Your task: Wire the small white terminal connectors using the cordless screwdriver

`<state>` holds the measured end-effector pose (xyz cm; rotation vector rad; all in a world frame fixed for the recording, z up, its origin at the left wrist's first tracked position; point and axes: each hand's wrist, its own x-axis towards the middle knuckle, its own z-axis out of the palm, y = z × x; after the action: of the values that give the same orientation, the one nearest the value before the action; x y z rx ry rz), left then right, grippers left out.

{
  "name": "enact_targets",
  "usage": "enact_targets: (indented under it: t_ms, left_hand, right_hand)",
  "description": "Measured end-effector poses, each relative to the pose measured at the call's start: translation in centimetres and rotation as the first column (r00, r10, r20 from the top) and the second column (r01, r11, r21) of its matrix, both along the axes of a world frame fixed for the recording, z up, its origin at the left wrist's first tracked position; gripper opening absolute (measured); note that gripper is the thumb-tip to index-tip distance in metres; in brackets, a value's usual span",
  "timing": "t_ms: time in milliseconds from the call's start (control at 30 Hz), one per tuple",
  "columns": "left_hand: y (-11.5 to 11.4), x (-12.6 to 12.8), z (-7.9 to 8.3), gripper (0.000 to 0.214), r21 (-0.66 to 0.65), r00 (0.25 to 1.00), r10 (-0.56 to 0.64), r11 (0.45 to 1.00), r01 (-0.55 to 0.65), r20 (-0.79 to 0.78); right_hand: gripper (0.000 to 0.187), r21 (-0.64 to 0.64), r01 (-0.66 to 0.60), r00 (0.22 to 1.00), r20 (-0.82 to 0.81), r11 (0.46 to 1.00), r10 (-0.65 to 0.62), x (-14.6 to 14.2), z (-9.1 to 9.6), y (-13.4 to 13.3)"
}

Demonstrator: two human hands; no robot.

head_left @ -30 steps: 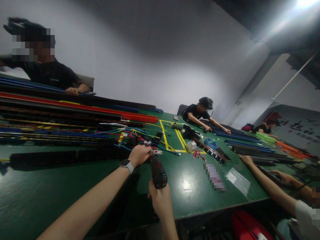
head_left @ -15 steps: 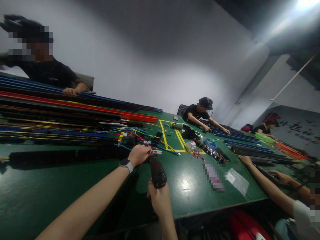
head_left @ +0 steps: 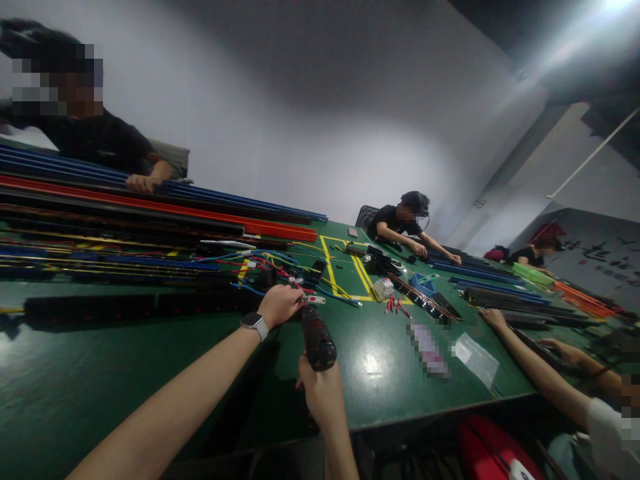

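Observation:
My right hand point(head_left: 320, 392) is wrapped round the grip of a black electric screwdriver point(head_left: 316, 337), whose nose points away from me toward a long black rail point(head_left: 135, 305) lying across the green table point(head_left: 100, 373). My left hand point(head_left: 281, 303), with a watch point(head_left: 254, 323) on its wrist, is closed at the near end of that rail, right by the screwdriver's tip. A small white and red part point(head_left: 316, 300) lies just beyond the fingers. What the left fingers pinch is hidden. A tangle of blue, red and yellow wires point(head_left: 270, 267) lies behind the hands.
Long blue, red and black rails point(head_left: 150, 207) are stacked across the table's far left. A yellow taped rectangle point(head_left: 345, 267), a white breaker point(head_left: 383, 289), red terminals point(head_left: 394, 307) and a clear bag point(head_left: 477, 357) lie right of centre. Other people sit at the far left, far centre and right.
Almost nothing has moved. My view has shifted slightly, and both hands stay at the rail's end with the screwdriver held in place.

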<state>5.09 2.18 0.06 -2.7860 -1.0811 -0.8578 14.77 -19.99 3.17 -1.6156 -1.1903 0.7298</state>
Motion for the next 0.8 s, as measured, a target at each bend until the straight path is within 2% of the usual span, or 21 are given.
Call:
enact_targets:
  t_ms: [300, 533, 800]
  left_hand:
    - [0.2, 0.1, -0.1, 0.023, -0.012, 1.000, -0.004, 1.000, 0.004, -0.016]
    - [0.1, 0.1, 0.0, 0.025, -0.015, 1.000, 0.004, 1.000, -0.004, -0.023]
    - [-0.2, 0.0, 0.1, 0.026, 0.035, 1.000, 0.009, 0.999, -0.009, -0.002]
  right_hand:
    - [0.024, -0.031, -0.021, 1.000, 0.022, 0.999, 0.022, 0.5, -0.8, 0.2]
    - [0.023, 0.004, -0.018, 0.998, 0.052, 1.000, 0.018, 0.6, -1.2, 0.3]
    - [0.023, -0.009, -0.022, 0.998, 0.057, 1.000, 0.023, 0.4, -0.7, 0.1]
